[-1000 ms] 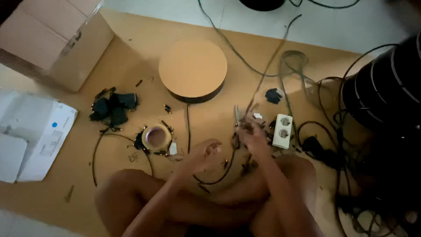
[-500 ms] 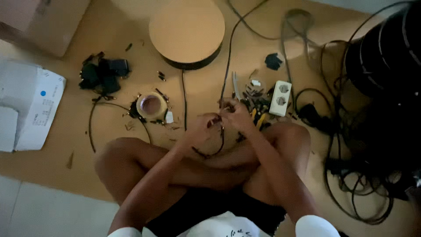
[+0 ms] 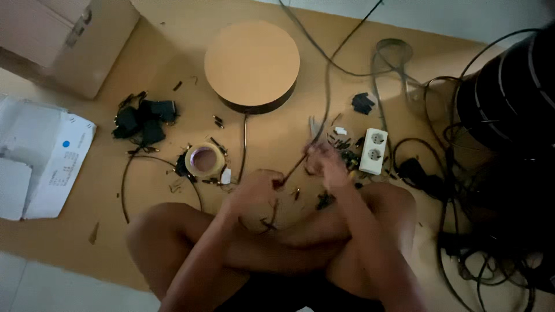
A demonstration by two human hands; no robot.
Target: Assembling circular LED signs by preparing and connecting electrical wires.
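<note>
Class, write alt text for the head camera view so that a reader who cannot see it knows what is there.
A person sits cross-legged on a brown floor, left hand and right hand pulling a thin dark cable between them. Ahead lie a tape roll, a white double socket and a round brown disc; tangled black cables lie to the right.

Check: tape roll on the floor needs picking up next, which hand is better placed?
Left, probably. The tape roll lies on the person's left side, nearer the left hand and without crossing over. The right hand is further off, by the socket strip, and both hands are on the dark wire.
</note>
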